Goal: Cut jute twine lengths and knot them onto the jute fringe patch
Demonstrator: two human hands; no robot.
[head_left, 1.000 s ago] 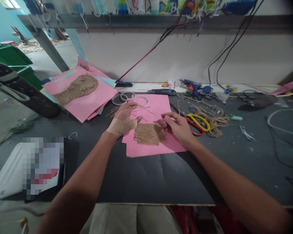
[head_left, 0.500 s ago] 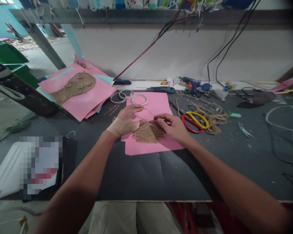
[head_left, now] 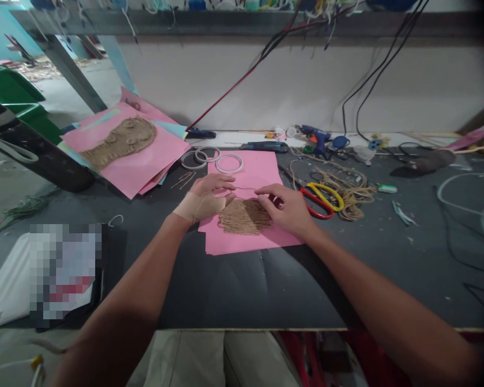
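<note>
A mat of brown twine rows lies on pink paper in front of me. Between my hands, a thin loose strand of twine runs just above the mat's far edge. My left hand, with a tan wrap around the wrist and thumb base, has its fingers stretched out and the thumb apart. Its fingertips are at the strand's left end; whether they grip it is unclear. On the other side, my right hand pinches the strand's right end between thumb and fingers, its lower edge over the mat's right corner.
Red-and-yellow-handled scissors and a tangle of twine lie to the right. White rings, a utility knife and a blue glue gun are behind. At left are a twine piece on paper and a dark bottle.
My left hand has shifted slightly left and its fingers have drawn down nearer the mat. The strand between the hands now lies straighter. The right hand has barely moved.
</note>
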